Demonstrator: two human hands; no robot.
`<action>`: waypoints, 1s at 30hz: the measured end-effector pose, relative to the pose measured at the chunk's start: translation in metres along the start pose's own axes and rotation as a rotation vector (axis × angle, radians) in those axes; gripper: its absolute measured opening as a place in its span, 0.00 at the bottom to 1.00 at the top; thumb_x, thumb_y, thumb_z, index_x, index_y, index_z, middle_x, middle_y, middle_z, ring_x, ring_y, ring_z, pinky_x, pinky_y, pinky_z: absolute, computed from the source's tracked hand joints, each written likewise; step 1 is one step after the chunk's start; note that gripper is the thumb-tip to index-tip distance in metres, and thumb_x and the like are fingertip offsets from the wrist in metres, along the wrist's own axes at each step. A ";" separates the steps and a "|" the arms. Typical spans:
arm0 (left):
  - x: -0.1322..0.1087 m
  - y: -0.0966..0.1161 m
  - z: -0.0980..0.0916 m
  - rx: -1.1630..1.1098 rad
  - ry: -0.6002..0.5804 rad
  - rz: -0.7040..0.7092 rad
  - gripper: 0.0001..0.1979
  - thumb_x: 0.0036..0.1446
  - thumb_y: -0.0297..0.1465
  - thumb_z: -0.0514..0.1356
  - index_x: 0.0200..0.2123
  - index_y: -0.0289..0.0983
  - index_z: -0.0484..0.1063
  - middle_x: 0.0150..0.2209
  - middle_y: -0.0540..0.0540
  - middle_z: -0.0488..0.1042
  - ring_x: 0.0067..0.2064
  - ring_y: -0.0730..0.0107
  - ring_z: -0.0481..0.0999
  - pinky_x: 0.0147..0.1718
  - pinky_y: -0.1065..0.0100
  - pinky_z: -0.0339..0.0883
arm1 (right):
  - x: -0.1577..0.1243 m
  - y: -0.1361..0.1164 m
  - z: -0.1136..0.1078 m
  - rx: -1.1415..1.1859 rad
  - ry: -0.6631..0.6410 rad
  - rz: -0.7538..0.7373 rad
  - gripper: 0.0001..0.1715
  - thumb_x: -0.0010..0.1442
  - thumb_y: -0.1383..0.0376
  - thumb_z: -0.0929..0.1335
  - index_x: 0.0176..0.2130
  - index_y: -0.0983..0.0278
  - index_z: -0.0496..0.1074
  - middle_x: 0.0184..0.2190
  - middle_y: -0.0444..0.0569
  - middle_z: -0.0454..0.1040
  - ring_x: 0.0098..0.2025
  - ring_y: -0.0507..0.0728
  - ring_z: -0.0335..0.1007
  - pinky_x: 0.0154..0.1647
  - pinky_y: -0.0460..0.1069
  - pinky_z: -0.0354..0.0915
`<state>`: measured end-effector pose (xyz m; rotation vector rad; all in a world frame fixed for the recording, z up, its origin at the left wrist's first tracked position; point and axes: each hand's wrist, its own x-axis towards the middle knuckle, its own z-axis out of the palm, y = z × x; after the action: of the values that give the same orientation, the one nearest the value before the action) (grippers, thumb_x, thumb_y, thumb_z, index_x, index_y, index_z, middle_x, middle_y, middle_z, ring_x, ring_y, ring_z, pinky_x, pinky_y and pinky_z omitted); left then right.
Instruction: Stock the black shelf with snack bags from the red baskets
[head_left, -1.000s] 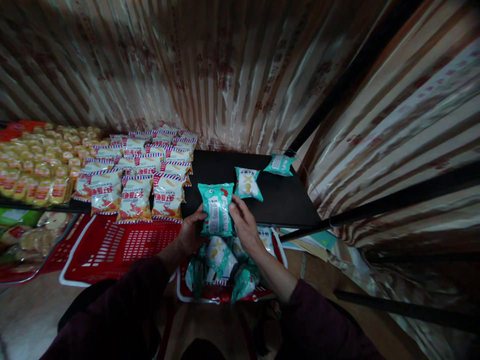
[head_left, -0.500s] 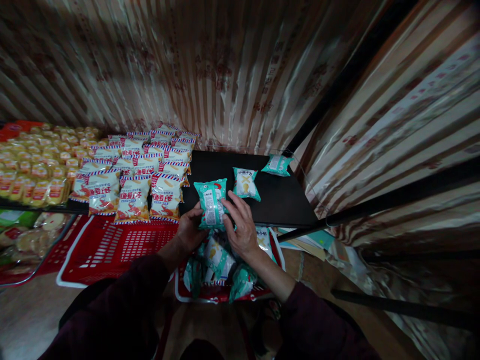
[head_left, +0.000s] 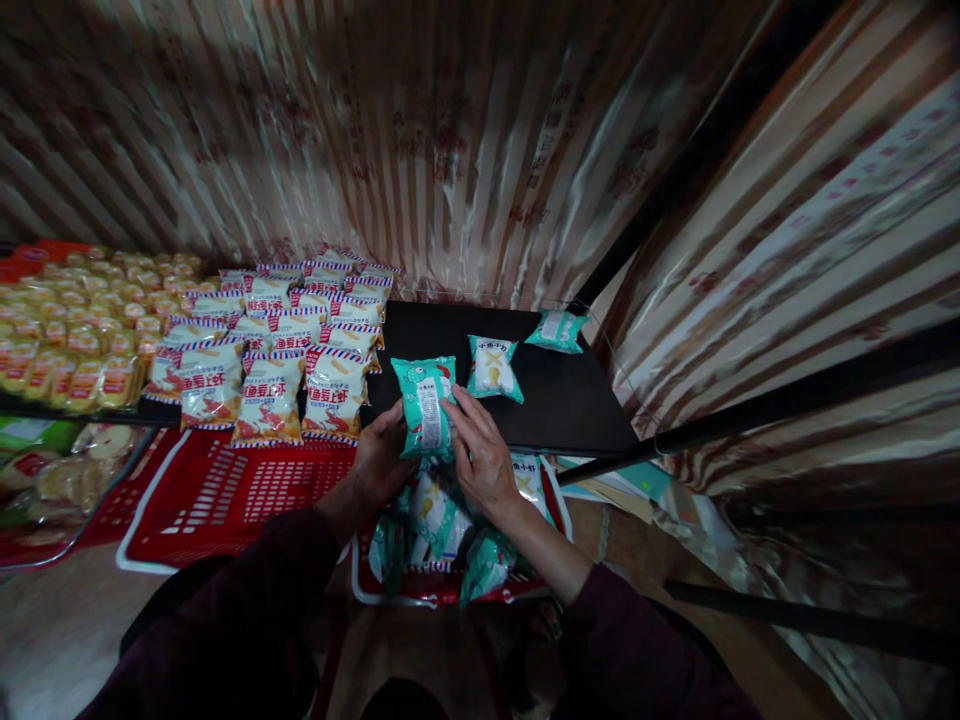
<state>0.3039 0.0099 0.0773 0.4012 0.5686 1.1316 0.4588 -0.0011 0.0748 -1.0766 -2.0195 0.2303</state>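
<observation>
A teal snack bag (head_left: 427, 408) is held upright between my two hands, above the front edge of the black shelf (head_left: 555, 410). My left hand (head_left: 380, 455) grips its left side, with part of the fingers hidden behind it. On the right side, the fingers of my right hand (head_left: 481, 450) press against the bag. Behind it on the shelf lie a white and teal bag (head_left: 495, 368) and another teal bag (head_left: 556, 331). Below my hands, a red basket (head_left: 431, 600) holds several more teal bags (head_left: 487, 565).
Rows of white and red snack bags (head_left: 271, 395) stand left on the shelf, beside packed yellow items (head_left: 75, 350). A red basket (head_left: 247, 500) sits below them. Black metal bars (head_left: 750, 400) cross the right side, before a striped curtain (head_left: 465, 150).
The held bag has turned slightly, showing more of its printed back. Both hands stay almost in place; the view has shifted very slightly.
</observation>
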 end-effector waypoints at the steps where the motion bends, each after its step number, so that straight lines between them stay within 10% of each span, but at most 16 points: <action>1: -0.001 0.001 0.002 0.010 -0.002 -0.002 0.23 0.50 0.38 0.60 0.49 0.37 0.70 0.47 0.41 0.75 0.50 0.54 0.72 0.46 0.59 0.69 | 0.000 0.000 0.000 0.003 0.001 0.002 0.31 0.62 0.74 0.57 0.63 0.58 0.56 0.63 0.51 0.58 0.66 0.60 0.51 0.62 0.62 0.57; 30: -0.001 0.006 0.007 0.088 -0.046 0.110 0.28 0.54 0.34 0.61 0.59 0.39 0.62 0.53 0.43 0.72 0.53 0.59 0.71 0.52 0.63 0.63 | 0.003 -0.006 -0.004 0.190 -0.008 0.250 0.24 0.66 0.59 0.57 0.58 0.64 0.64 0.58 0.56 0.66 0.61 0.59 0.59 0.61 0.59 0.57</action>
<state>0.3036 0.0107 0.0866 0.5390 0.5629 1.2023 0.4572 -0.0032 0.0822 -1.2049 -1.8252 0.5462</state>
